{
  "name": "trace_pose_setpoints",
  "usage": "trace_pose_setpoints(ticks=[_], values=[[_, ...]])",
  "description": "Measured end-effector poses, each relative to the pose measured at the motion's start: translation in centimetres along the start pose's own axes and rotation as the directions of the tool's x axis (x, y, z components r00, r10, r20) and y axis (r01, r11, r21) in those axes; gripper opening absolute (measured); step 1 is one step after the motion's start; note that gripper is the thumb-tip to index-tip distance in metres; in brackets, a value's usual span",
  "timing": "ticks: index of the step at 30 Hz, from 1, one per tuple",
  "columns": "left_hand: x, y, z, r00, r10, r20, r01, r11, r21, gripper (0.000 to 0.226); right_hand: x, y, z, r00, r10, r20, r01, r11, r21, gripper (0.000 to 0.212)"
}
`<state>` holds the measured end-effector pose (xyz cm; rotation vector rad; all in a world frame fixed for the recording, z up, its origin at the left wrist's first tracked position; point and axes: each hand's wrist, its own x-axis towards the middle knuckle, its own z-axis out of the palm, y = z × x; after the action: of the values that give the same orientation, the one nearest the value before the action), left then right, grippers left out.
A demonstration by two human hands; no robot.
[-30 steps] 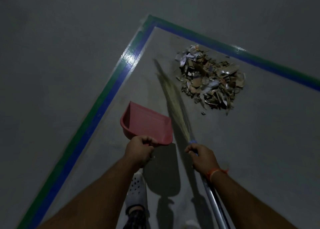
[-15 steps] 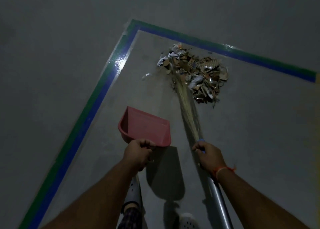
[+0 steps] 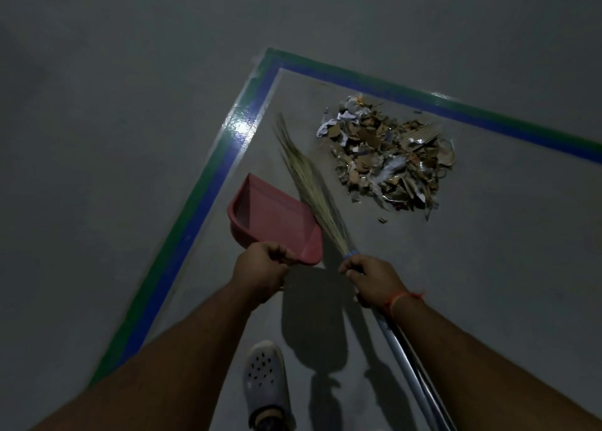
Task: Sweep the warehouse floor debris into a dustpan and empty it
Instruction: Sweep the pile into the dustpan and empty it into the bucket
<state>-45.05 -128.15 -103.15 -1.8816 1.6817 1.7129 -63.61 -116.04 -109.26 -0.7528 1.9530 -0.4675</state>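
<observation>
Floor [image 3: 488,267] broom [image 3: 309,183] points up-left, beside debris [image 3: 387,157].

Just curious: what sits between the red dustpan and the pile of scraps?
The broom's straw bristles lie between the dustpan and the pile, the head view shows; then bare floor.

Both forearms reach forward, the left hand [image 3: 260,272] and right hand [image 3: 374,280] each curled tightly, knuckles up.

Single head-worn view, steeply downward over the floor [image 3: 488,284], close above both forearms.
</observation>
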Motion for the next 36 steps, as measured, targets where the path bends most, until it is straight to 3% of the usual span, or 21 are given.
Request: trace_pose_setpoints(ticks=[5, 11, 15, 19, 24, 30, 36], values=[[3.3, -0.9, -4.7, 1.000, -0.004, 0.006, 0.004, 0.995, 0.097, 0.027, 6.2, -5.0, 3.1, 0.998, 0.050, 0.025, -0.049, 0.998, -0.037, 0.027], [5.4, -0.3, -6.8, 0.998, 0.004, 0.064, -0.011, 0.994, 0.106, 0.023, 6.9, -6.2, 3.2, 0.979, 0.164, -0.120, -0.154, 0.984, 0.090, 0.026], [6.0, 2.1, -7.0, 0.997, 0.022, 0.079, -0.028, 0.997, 0.071, 0.026, 4.8, -6.5, 1.1, 0.973, 0.162, -0.167, -0.114, 0.958, 0.263, 0.024], [6.6, 5.5, -6.6, 0.996, 0.047, 0.082, -0.050, 0.998, 0.045, 0.027, 4.5, -6.8, -1.4, 0.973, 0.124, -0.192, -0.064, 0.955, 0.291, 0.023], [7.5, 9.2, -5.5, 0.994, 0.058, 0.098, -0.060, 0.998, 0.020, 0.026, 6.5, -6.3, -5.4, 0.967, 0.067, -0.246, -0.012, 0.976, 0.219, 0.027], [9.7, 11.5, -3.3, 0.995, 0.022, 0.094, -0.023, 1.000, 0.007, 0.025, 13.0, -5.3, -12.7, 0.968, 0.019, -0.249, -0.019, 1.000, 0.001, 0.033], [12.5, 13.4, -0.1, 0.997, -0.029, 0.074, 0.031, 0.999, -0.029, 0.025, 21.0, -5.9, -21.4, 0.974, -0.023, -0.224, -0.040, 0.961, -0.274, 0.020]])
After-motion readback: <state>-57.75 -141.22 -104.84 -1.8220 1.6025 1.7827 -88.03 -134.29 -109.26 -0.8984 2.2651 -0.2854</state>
